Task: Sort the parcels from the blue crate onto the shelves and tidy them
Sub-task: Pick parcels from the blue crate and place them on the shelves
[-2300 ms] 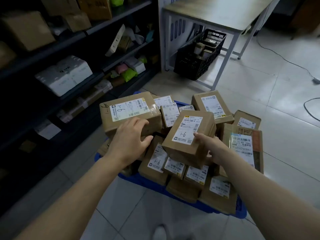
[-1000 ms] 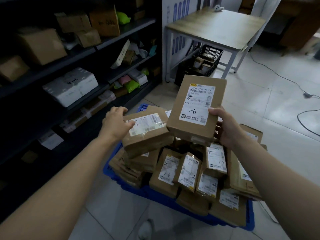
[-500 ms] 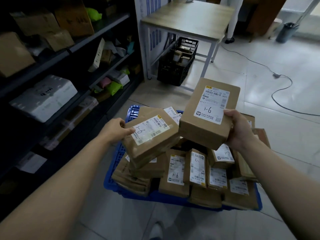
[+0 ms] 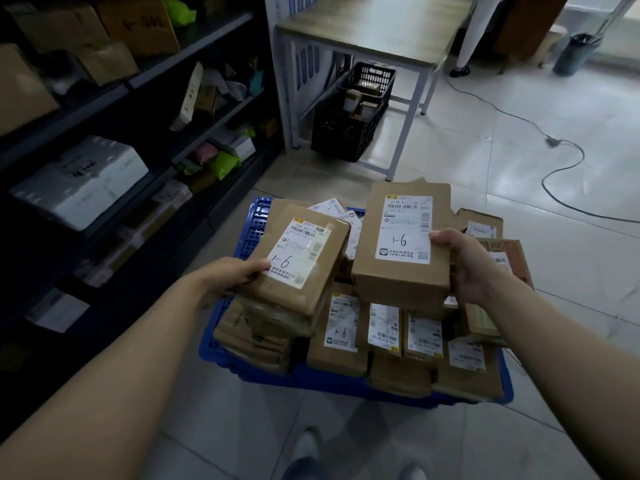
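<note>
Far left of the frame: dark metal shelves (image 4: 145, 81), with brown boxes on the upper tiers and a big white wrapped parcel (image 4: 83, 181) on a middle tier. Small green and pink bags sit further along.

Left of centre, the left hand (image 4: 232, 278) grips a flat brown cardboard parcel (image 4: 301, 258), thumb on the lower corner of its white label and fingers underneath. We read "1-6" handwritten on the label. It sits tilted, low over the pile; we cannot tell whether it touches the box below.

In the centre, a blue plastic crate (image 4: 311, 379) stands on the pale tiled floor (image 4: 519, 116) just beside the shelves, heaped with labelled brown parcels (image 4: 341, 327).

Upper centre, a wood-topped counter with white legs (image 4: 374, 29) has a black plastic basket (image 4: 349, 119) under it, with small boxes inside.

Right of centre, the right hand (image 4: 467, 268) clamps a thicker brown cardboard parcel (image 4: 401, 237), thumb on the label's right edge and fingers curled behind. It is also marked "1-6" and is held above the crate. The two hands are apart, with one parcel each.

Far right, a dark cable (image 4: 554, 174) loops over the floor.
</note>
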`<state>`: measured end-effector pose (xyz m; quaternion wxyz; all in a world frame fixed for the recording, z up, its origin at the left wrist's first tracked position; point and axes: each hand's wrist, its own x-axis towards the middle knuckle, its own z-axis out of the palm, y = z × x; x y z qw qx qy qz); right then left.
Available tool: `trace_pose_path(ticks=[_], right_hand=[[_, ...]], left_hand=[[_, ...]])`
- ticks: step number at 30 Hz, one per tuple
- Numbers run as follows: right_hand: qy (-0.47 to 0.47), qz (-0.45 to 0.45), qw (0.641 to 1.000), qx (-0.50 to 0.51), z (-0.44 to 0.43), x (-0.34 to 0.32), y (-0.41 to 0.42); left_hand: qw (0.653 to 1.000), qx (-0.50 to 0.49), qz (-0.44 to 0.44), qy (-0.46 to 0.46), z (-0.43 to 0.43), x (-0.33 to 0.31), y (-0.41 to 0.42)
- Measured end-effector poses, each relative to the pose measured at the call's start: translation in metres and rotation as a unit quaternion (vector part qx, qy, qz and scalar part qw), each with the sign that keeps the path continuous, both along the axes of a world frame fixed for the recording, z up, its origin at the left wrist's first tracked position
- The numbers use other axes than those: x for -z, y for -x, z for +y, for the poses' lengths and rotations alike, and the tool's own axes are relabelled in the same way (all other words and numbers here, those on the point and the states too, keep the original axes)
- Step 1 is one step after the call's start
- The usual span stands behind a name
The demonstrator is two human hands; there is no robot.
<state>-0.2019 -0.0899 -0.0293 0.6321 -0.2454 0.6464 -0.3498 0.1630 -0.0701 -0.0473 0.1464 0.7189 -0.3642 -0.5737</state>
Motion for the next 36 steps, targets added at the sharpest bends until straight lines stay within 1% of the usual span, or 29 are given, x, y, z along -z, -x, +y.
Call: trace_pose_path(ticks=[1,3,6,11,14,20,23,27,30,36], right_hand=[[0.001,0.003,1.0,-0.008,0.0,0.001,0.0],[0.001,0.011,1.0,-0.018,0.001,0.004,0.001],[-0.002,0.011,1.0,-0.026,0.002,0.01,-0.002],[-0.01,-0.002,1.0,-0.018,0.003,0.021,-0.008],[-0.023,-0.033,0.999,-0.012,0.003,0.029,-0.009],[-0.048,-0.09,0.995,-0.023,0.005,0.03,-0.005],[-0.043,-0.092,0.994,-0.028,0.005,0.028,-0.005],[0.0,-0.068,0.997,-0.019,0.0,0.017,-0.007],[0.033,-0.061,0.997,-0.016,-0.006,0.002,-0.006],[0.069,-0.066,0.994,-0.061,-0.015,-0.031,-0.004]], left_hand=[[0.999,-0.011,0.042,-0.023,0.006,0.002,0.003],[0.992,-0.043,0.11,-0.04,0.013,0.009,0.007],[0.984,-0.055,0.166,-0.034,0.017,0.016,0.009],[0.981,-0.075,0.174,-0.03,0.017,0.023,0.015],[0.977,-0.087,0.192,-0.027,0.02,0.026,0.022],[0.951,-0.11,0.287,-0.028,0.026,0.023,0.024],[0.946,-0.114,0.301,-0.02,0.027,0.021,0.022],[0.938,-0.136,0.317,0.029,0.025,0.009,0.022],[0.937,-0.144,0.311,0.07,0.023,-0.009,0.023],[0.922,-0.146,0.326,0.148,0.025,-0.053,0.024]])
